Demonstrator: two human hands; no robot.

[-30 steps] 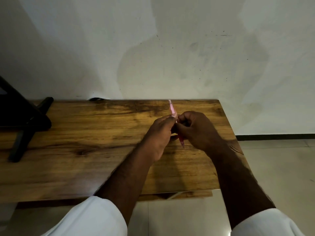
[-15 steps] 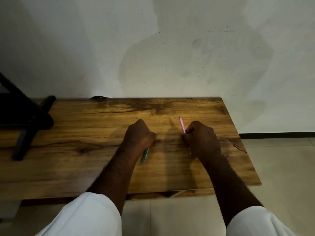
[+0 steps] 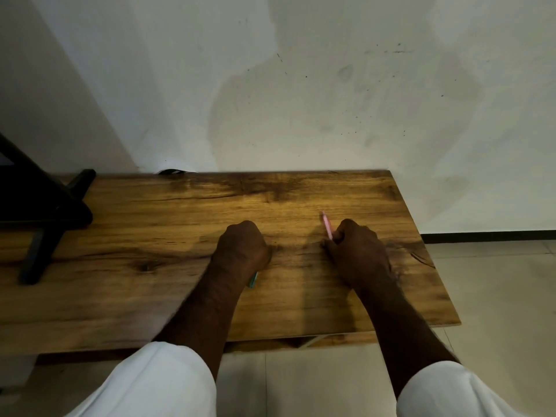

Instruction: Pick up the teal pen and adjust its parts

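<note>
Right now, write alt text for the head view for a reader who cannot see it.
Two hands rest apart on a wooden table: the left hand grips a teal pen, the right hand a pink pen pointing away. A black stand sits at far left.

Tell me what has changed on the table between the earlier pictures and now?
The hands parted: the left hand drew left holding the teal pen, the right hand lowered the pink pen onto the wooden table. The black stand stayed put.
</note>
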